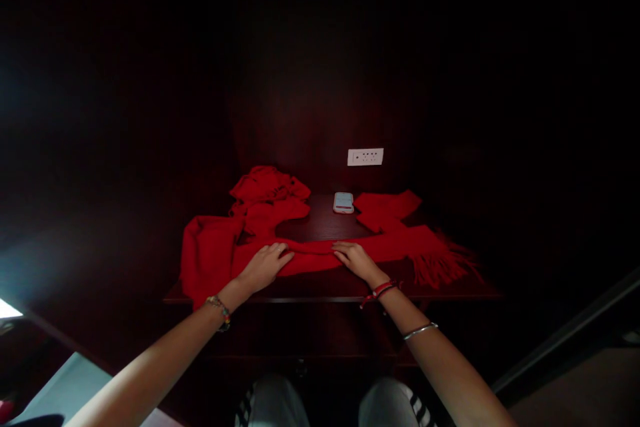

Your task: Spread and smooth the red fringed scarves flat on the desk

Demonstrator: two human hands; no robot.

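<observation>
A red fringed scarf [313,263] lies folded lengthwise along the front of a dark wooden desk [320,229]. My left hand [266,264] grips its folded upper edge left of the middle, fingers bent over the cloth. On the right, my right hand [354,259] holds the same edge between fingers and thumb. The cloth between them sags slightly. At the scarf's right end, the fringe [437,268] spreads out loosely. Its left part appears to join a wider red fold [207,255] that hangs over the desk's front edge.
Behind my left hand sits a crumpled pile of red cloth [270,188]. A phone [343,203] with a lit screen lies near the back wall, beside another red cloth piece [387,207]. A white socket plate [365,157] is on the wall. My knees [277,403] are under the desk.
</observation>
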